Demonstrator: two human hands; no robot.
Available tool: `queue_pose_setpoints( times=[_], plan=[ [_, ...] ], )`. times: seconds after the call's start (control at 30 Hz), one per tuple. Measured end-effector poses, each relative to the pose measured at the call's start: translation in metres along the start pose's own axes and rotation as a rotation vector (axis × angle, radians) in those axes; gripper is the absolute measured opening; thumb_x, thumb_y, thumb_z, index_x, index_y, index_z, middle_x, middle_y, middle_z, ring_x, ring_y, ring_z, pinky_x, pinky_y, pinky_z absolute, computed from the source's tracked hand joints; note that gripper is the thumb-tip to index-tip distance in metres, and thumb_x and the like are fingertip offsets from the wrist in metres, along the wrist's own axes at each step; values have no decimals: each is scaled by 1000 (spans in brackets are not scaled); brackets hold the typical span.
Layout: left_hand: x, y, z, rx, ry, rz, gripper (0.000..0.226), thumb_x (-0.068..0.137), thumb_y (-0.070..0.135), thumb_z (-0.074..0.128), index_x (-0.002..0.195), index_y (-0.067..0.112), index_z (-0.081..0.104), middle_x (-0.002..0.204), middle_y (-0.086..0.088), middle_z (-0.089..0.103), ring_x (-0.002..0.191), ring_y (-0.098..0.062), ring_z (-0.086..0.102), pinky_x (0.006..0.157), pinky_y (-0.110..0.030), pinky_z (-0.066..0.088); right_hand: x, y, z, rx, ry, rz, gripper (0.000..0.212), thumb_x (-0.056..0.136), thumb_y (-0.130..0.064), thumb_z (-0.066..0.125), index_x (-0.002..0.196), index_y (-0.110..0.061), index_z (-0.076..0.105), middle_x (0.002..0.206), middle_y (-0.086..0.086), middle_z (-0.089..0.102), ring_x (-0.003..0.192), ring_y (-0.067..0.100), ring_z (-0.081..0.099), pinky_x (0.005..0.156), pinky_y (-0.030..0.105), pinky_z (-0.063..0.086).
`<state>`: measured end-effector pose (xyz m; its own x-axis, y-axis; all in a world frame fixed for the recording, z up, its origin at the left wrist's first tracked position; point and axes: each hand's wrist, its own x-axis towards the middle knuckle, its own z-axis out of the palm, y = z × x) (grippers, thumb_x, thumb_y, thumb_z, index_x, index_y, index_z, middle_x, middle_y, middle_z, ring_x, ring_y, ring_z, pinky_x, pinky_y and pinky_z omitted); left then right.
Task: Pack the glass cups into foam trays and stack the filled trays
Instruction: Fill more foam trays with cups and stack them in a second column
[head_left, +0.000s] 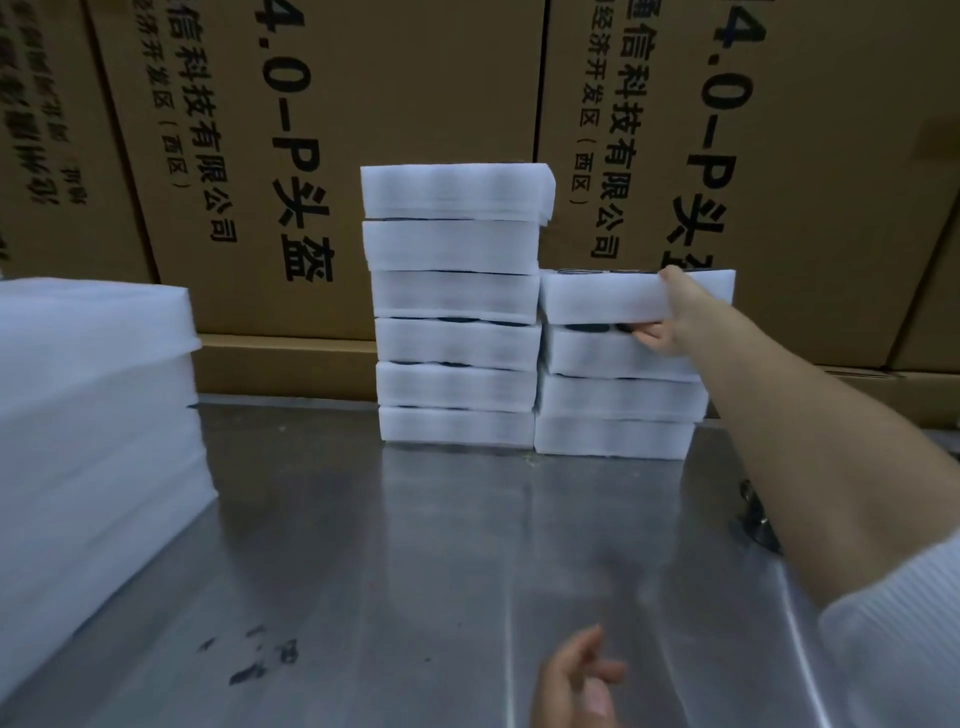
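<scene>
Right hand (670, 312) extended forward over the steel table (441, 545), grasping the top foam tray (613, 299) of the shorter stack (618, 395): thumb tip hooked over the tray's upper rear edge, fingers (649, 335) curled under its lower edge, so the tray is pinched between thumb above and fingers below. Directly beneath the fingers lies the next tray down, with a dark gap showing just left of the fingertips; dark shapes there are probably the glass cups, too small to tell for certain. Held tray sits slightly askew, overhanging to the right of the trays under the fingers. That stack counts four trays including the held one. Immediately left of the fingers, touching or just beside the shorter stack, stands the taller stack (457, 312) of six foam trays, its top tray well above the thumb. Dark slivers visible between several layers. Left hand (579, 680) low at the near edge of the view, well back from the right-hand fingers, hovering over the table; fingers loosely curled, holding nothing. Far to the left of both hands, a pile of foam sheets (93, 441) rests on the table, blurred. Behind both stacks, beyond the fingertips, a wall of cardboard cartons (363, 104) with black print. White ribbed sleeve (893, 639) pushed up the right forearm.
</scene>
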<state>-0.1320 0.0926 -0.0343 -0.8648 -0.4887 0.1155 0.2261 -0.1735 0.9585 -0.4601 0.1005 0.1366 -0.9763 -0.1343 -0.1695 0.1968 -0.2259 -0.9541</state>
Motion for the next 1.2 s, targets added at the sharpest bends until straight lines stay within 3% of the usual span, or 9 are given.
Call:
queue_pose_setpoints(
  times=[0.03,0.1,0.27,0.4,0.43,0.47,0.5,0.67,1.2],
  plan=[
    [4,6,8,24,-20,50,35,63,-7,49,93,10,55,47,12,58,43,4,55,67,-18,39,0,-1,-3,-139,27,-18,38,92,-50,48,112,-19,40,97,6,61,74,23,66,75,38,53],
    [7,-3,7,-26,138,15,33,80,-5,31,84,13,58,45,7,57,30,-5,49,58,-14,43,2,1,-11,-419,88,-39,52,91,-64,36,110,-16,42,82,5,62,66,19,63,69,35,51],
    [-1,2,24,-280,239,-26,38,50,10,32,76,10,59,49,-12,51,20,-4,28,33,-13,33,11,7,-21,-703,213,-169,68,92,-67,28,71,-8,55,66,4,60,53,17,55,64,29,43],
    [-9,2,18,-275,171,-73,40,48,36,42,77,13,59,54,-13,53,21,-8,35,29,-13,28,2,23,-6,-635,113,-252,57,96,-58,30,79,-8,53,76,6,60,62,20,57,56,25,37],
    [-7,-3,16,-178,162,-90,65,25,-11,79,81,14,58,60,-13,54,23,-9,38,30,-13,30,-4,32,-5,-635,89,-275,55,96,-57,29,82,-10,52,82,8,61,70,22,58,59,27,38],
    [-6,-12,10,-115,130,-105,78,71,-43,7,85,15,58,66,-13,55,25,-8,41,32,-13,32,-11,42,-4,-637,64,-302,53,97,-56,27,86,-10,52,86,8,61,76,23,58,61,29,39],
    [-5,-17,7,-115,93,-101,47,83,-28,33,88,13,56,71,-11,55,27,-7,44,33,-13,34,-19,56,-6,-632,34,-323,51,98,-54,25,92,-11,52,89,8,61,77,22,58,61,30,40],
    [4,-14,8,10,86,-149,33,101,3,19,118,9,46,85,2,52,31,-4,47,34,-14,33,-91,149,-22,-419,-129,-233,37,103,-34,30,87,-11,54,68,5,58,45,12,50,41,15,37],
    [-44,-17,5,347,-7,110,12,94,16,52,95,26,57,99,-5,66,94,-19,61,89,-32,48,-296,228,-108,-618,-178,-507,26,97,-10,43,86,-12,67,82,-2,70,79,10,64,73,30,47]
  ],
)
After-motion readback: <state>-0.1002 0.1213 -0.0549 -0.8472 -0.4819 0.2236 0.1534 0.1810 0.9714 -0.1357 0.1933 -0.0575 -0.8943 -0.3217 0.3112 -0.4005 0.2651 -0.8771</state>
